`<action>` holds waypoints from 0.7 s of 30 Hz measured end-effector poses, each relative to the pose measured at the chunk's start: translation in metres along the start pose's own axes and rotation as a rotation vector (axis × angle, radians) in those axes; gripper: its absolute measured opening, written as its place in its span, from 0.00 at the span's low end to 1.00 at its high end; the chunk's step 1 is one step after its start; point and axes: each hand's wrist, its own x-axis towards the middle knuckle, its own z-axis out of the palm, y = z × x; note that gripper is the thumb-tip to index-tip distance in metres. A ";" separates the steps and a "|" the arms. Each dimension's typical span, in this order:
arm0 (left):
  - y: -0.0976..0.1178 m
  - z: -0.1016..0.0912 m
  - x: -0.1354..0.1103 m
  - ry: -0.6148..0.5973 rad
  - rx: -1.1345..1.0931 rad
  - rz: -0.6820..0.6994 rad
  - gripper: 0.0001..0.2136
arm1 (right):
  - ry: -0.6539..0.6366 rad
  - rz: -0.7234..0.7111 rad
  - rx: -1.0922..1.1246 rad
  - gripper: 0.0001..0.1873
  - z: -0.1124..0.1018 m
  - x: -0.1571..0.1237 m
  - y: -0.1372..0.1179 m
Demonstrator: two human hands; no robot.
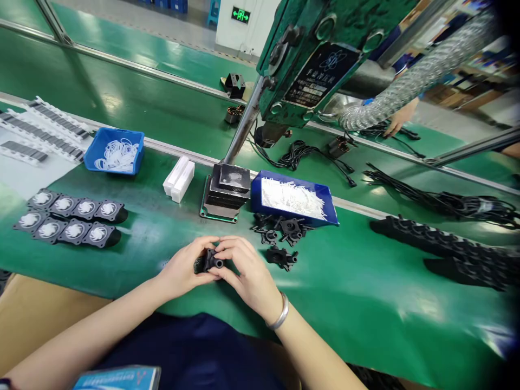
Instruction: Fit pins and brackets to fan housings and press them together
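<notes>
Between my two hands, low over the green mat, is a black plastic housing point(212, 260) with a round tube end facing me. The fingers and thumb of my left hand point(183, 271) close round its left side. My right hand point(245, 270), with a silver bangle at the wrist, grips it from the right. Some of the housing is hidden behind my fingers. Several similar black parts point(284, 230) lie just right of my hands. Beyond my hands stands the black steel block point(227, 187) under the green hand press point(309, 65).
A blue bin of white pins point(260, 208) stands right of the press, a blue bin of white rings point(92, 154) to the left. White boxes point(179, 179), rows of fan units point(69, 219), black rows point(442, 244) and cables point(439, 189) surround. Another person's hand point(400, 116) shows at back right.
</notes>
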 end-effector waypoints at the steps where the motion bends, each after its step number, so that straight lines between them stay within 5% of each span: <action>1: 0.000 0.000 0.000 -0.004 0.003 0.007 0.30 | -0.005 0.007 0.007 0.09 0.000 0.000 0.001; 17: 0.009 -0.003 0.000 0.007 0.028 0.000 0.27 | -0.060 0.100 0.099 0.08 0.008 -0.006 0.008; 21: 0.017 -0.012 0.005 0.041 0.060 0.087 0.26 | -0.044 0.067 0.039 0.14 -0.012 0.004 0.000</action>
